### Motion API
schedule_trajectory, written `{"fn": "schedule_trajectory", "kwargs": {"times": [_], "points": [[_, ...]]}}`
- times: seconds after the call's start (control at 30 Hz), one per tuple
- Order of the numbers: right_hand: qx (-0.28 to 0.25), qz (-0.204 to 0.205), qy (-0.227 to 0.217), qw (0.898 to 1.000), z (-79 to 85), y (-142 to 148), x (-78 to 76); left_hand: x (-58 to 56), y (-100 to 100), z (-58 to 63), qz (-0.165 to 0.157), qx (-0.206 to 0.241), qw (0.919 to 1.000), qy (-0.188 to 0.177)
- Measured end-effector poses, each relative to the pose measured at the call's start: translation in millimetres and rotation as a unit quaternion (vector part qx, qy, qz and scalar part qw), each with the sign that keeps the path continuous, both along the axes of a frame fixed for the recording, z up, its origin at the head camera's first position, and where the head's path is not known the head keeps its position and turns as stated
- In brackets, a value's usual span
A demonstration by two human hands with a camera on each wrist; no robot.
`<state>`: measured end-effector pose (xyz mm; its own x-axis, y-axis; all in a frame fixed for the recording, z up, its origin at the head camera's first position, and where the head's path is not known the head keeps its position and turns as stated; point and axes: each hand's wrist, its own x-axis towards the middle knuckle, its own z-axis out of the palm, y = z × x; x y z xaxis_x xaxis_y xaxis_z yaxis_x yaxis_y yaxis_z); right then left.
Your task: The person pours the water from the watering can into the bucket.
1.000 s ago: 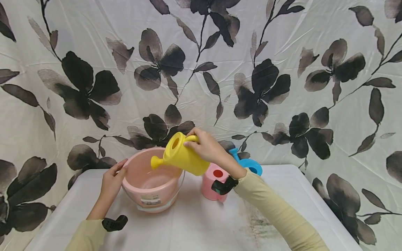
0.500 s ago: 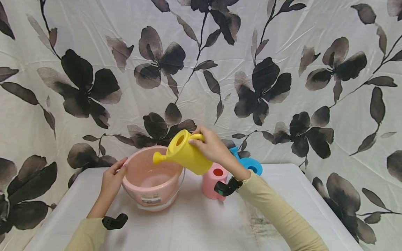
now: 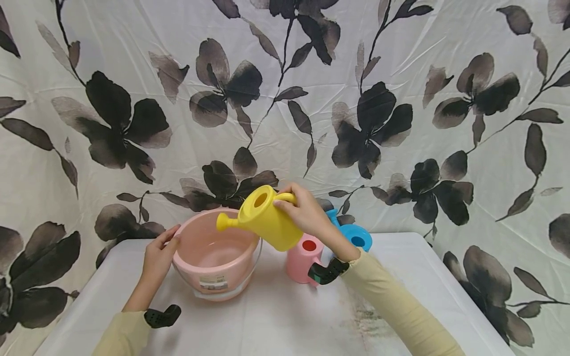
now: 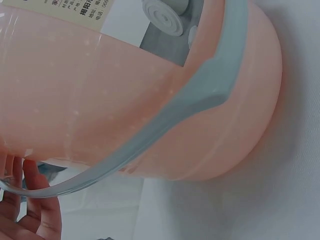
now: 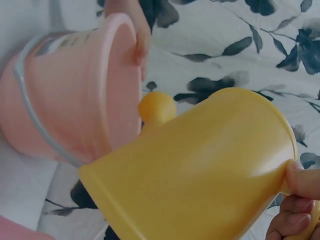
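My right hand [image 3: 304, 210] grips the handle of a yellow watering can [image 3: 271, 222], held in the air with its spout tilted over the pink bucket [image 3: 213, 269]. In the right wrist view, thumb and curled fingers wrap the can's handle [image 5: 310, 225], and the round spout head [image 5: 157, 106] overlaps the bucket's mouth. My left hand [image 3: 159, 254] holds the bucket's rim at its left side. Seen from the left wrist, the fingers [image 4: 42, 215] lie by the rim, partly behind the grey bail handle [image 4: 190, 100]. No water shows leaving the spout.
A pink watering can [image 3: 303, 264] stands right of the bucket, partly behind my right wrist. Behind it is a blue watering can [image 3: 356, 235], partly hidden by my forearm. The white table [image 3: 276, 321] meets a floral cloth backdrop [image 3: 285, 118]; a dark smudge marks its right side.
The yellow watering can and my right hand have shifted slightly to the right, with the can's body lower and the spout a bit higher. My left hand and the bucket stay put.
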<state>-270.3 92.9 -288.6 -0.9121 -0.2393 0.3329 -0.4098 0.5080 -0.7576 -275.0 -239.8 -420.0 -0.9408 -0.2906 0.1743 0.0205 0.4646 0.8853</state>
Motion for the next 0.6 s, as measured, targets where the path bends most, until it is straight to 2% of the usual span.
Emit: {"fn": "schedule_trajectory", "kwargs": {"times": [0.23, 0.37, 0.6], "points": [[-0.058, 0.0, -0.015, 0.998, -10.4, 9.9, 4.7, -0.2, 0.0, 0.5, 0.0, 0.01, 0.9999, -0.004], [-0.092, 0.001, -0.012, 0.996, -23.0, 18.0, 10.3, -0.5, 0.0, -1.5, 0.0, 0.018, 0.9998, -0.006], [-0.174, -0.012, -0.02, 0.984, -45.2, 29.4, 23.6, -0.7, 1.1, -2.0, 0.006, 0.023, 0.9997, 0.004]]}}
